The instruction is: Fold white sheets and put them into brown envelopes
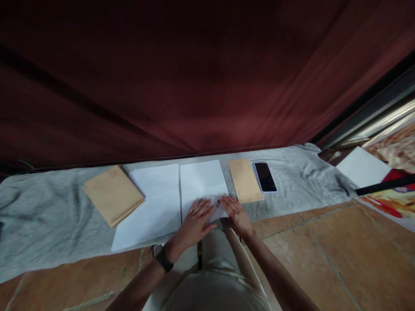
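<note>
A white sheet of paper (203,175) lies in front of me, its near end under both hands; some creasing shows between my fingertips. My left hand (196,219) rests on the sheet's lower left part, fingers stretched out and thumb apart. At its lower right edge my right hand (238,216) lies flat with fingers extended. Left of the sheet is a stack of white paper (152,203), partly covered by a pile of brown envelopes (113,192). A single brown envelope (245,179) lies just right of the sheet.
A phone (265,177) with a dark screen lies right of the single envelope. Everything rests on a long grey cloth (298,177) before a dark red curtain (194,86). Tiled floor (292,250) runs below. At far right are a white box-like object (362,167) and colourful printed packaging (394,203).
</note>
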The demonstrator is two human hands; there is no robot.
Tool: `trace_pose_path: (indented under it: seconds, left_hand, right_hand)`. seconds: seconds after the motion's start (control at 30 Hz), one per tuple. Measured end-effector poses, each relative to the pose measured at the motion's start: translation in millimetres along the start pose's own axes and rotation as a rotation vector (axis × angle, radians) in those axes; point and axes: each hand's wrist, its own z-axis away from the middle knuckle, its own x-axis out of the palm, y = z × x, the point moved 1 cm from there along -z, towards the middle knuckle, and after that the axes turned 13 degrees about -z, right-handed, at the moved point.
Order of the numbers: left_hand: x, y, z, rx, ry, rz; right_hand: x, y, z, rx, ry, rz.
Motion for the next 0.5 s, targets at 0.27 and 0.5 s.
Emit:
trace_pose_path:
  seconds: [0.27, 0.5]
  left_hand:
    - [2.8, 2, 31, -0.089, -0.040, -0.196]
    - [6.5, 1, 30, -0.075, -0.016, -0.174]
  right_hand:
    - [-6, -2, 5, 0.033, -0.056, 0.002]
    - [-9, -27, -12, 0.081, -0.064, -0.176]
